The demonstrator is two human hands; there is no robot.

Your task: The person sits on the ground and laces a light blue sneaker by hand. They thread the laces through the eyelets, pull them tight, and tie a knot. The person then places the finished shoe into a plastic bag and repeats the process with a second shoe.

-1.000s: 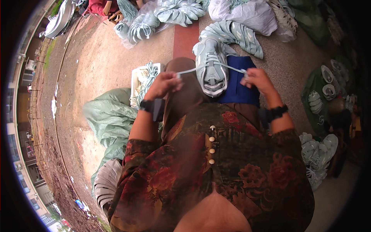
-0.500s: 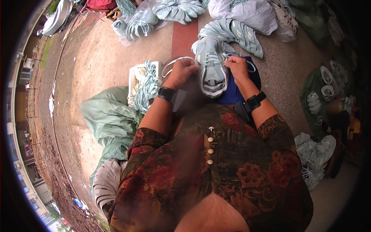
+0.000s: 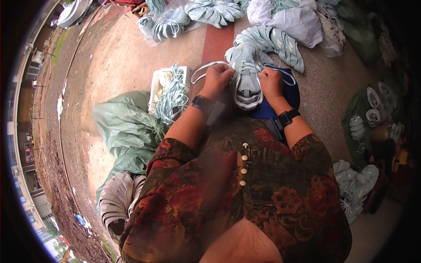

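A pale blue-grey sneaker [image 3: 248, 81] lies in front of me, its toe pointing toward my body, with laces crossing its tongue. My left hand [image 3: 218, 79] is closed in a pinch at the shoe's left side on a white shoelace [image 3: 200, 71], whose free part loops out to the left. At the right side my right hand [image 3: 272, 82] is also closed on a lace; its loose end [image 3: 288, 77] curves out beyond the knuckles. The shoe rests partly over a dark blue cloth [image 3: 290, 97], which shows below and right of it.
A row of pale blue shoe uppers [image 3: 280, 44] lies just beyond the shoe. Left of my left arm stands a white box [image 3: 154, 90] of loose laces [image 3: 175, 94], beside a green sack [image 3: 120, 116]. White bags [image 3: 302, 24] and more uppers [image 3: 215, 12] lie farther back.
Both hands have drawn in closer to the shoe's lacing, the right one slightly lower. The whole view has shifted a little, so the scene sits farther right.
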